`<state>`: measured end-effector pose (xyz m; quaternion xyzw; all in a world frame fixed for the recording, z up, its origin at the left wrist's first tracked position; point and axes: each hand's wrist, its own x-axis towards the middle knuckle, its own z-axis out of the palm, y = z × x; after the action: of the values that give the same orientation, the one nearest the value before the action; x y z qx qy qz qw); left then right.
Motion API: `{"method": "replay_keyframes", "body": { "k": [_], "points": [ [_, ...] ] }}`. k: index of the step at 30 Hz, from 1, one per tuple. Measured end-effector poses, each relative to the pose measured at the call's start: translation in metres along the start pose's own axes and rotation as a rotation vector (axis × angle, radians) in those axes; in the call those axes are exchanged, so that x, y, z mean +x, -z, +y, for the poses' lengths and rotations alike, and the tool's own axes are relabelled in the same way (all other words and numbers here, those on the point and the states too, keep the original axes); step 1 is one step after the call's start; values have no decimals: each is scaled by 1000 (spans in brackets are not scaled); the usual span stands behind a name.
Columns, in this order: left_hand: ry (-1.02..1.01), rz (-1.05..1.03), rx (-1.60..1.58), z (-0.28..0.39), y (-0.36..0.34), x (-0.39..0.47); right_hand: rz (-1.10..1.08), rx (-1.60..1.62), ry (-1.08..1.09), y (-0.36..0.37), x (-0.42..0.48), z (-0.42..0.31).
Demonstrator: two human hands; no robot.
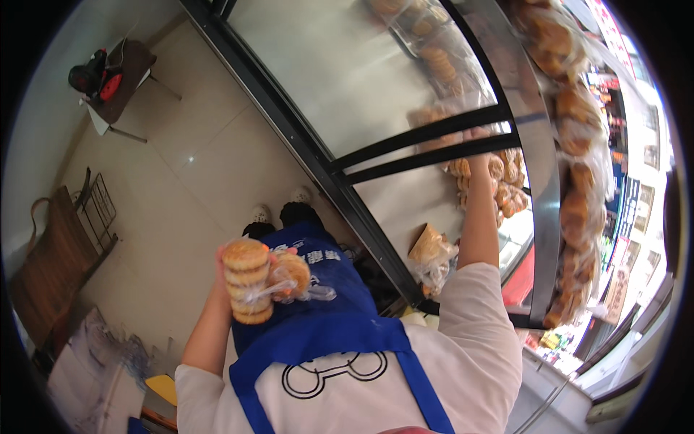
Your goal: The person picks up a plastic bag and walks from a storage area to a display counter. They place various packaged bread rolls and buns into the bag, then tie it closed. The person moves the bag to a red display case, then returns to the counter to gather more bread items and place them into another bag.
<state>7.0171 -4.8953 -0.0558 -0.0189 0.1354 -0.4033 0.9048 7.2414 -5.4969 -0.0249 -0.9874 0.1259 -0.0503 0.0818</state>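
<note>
My left hand (222, 266) is wrapped around clear plastic bags of round baked cakes. One bag holds an upright stack of several cakes (248, 282); another bagged cake (290, 274) lies beside it, with the twisted plastic ends hanging loose over the blue apron (341, 298). My right arm reaches inside the display case. Behind the dark door frame (428, 135), my right hand (475, 133) is partly hidden, near a bag of flat baked goods (434, 127); its grip does not show clearly. Bagged rolls (507, 184) lie under the right forearm, and a brown bag (426, 244) sits nearer my body.
More bagged buns (580, 130) line the shelf on top of the case. The case's black metal frame (293, 135) runs diagonally before me. At left stand a stool with a brown seat (122, 81) and a brown folding chair (49, 260) on the tiled floor.
</note>
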Motion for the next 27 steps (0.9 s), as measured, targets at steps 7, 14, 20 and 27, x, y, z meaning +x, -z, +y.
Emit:
{"method": "replay_keyframes", "body": {
  "k": [7,14,20,27],
  "points": [
    [-142,297,-166,-25,-13,10,100,256,61,-52,177,-95],
    [-326,283,-213,-55,35,10,188,-67,195,-69,262,-106],
    [-208,244,-210,-35,-6,51,31,260,-122,-93,327,-64],
    [-201,284,-219,-38,-28,67,-52,738,-231,-80,301,-92]
  ]
}}
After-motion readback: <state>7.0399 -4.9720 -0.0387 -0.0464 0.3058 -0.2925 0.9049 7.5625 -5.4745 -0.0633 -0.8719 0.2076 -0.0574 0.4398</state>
